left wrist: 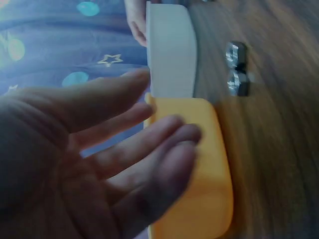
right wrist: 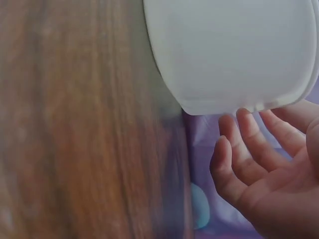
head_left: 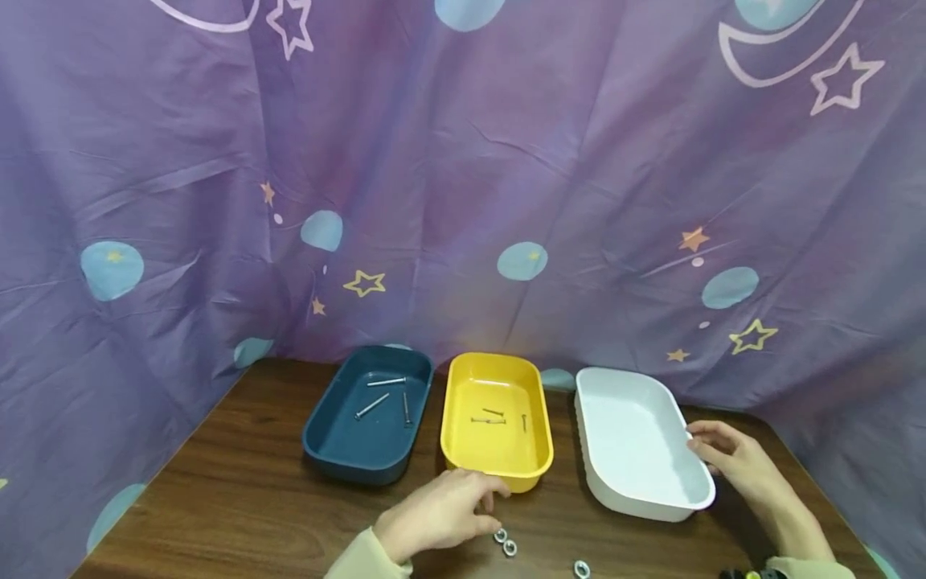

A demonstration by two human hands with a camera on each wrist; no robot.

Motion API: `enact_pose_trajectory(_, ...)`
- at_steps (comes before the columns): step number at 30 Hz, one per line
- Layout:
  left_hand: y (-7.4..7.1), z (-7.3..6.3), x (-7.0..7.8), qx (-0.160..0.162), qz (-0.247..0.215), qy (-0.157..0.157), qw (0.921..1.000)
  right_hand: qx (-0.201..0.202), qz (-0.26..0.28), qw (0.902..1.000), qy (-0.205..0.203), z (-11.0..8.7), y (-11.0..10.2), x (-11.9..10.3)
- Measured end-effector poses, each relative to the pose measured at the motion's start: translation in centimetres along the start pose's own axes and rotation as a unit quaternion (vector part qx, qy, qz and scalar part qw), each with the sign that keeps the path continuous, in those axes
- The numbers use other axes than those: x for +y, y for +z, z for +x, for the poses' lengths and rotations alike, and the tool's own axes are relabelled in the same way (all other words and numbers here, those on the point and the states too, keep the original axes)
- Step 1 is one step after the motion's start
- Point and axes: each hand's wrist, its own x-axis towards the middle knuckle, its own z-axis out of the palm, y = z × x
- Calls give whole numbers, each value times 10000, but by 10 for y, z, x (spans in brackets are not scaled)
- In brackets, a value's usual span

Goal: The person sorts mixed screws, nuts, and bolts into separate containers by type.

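My left hand [head_left: 452, 515] hovers low over the table in front of the yellow tray [head_left: 497, 474], fingers loosely bent and nothing between them. Two metal nuts [head_left: 506, 542] lie side by side just past its thumb; a third nut [head_left: 582, 569] sits farther right. In the left wrist view, the same pair of nuts [left wrist: 237, 68] appears beyond the fingers. At the white tray [head_left: 640, 434], my right hand [head_left: 745, 466] holds the right rim lightly, thumb over the edge and fingertips along the outer wall [right wrist: 234, 59]. That tray stands slightly askew.
A dark blue tray [head_left: 350, 470] at the left holds three long bolts [head_left: 372, 406]. Several small screws [head_left: 493, 412] lie inside the yellow tray. Behind the brown wooden table [head_left: 217, 498] hangs a purple curtain [head_left: 434, 201] with stars and moons.
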Motion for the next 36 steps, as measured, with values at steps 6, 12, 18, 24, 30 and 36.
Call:
enact_pose_trajectory(6,11,0,-4,-628,583,280,9959,-95,-412,9990,174,-3,-1,-8)
enact_pose_trajectory(12,20,4,-5,-791,636,180,9947,-172,-589,9977,279,-1,-3,-14)
enact_pose_trajectory(18,28,8,-5,-676,566,-102,9961,-107,-599,9975,353,-2,-3,-16)
enact_pose_trajectory(24,32,10,-5,-643,472,-240,9965,-143,-472,9984,278,-3,-2,-15)
enact_pose_trajectory(30,34,13,-8,-657,383,-114,9970,-158,-468,9981,381,-3,-1,-17)
enact_pose_trajectory(36,35,14,-12,-975,-249,-357,9943,-173,-401,9990,129,-4,-1,-19)
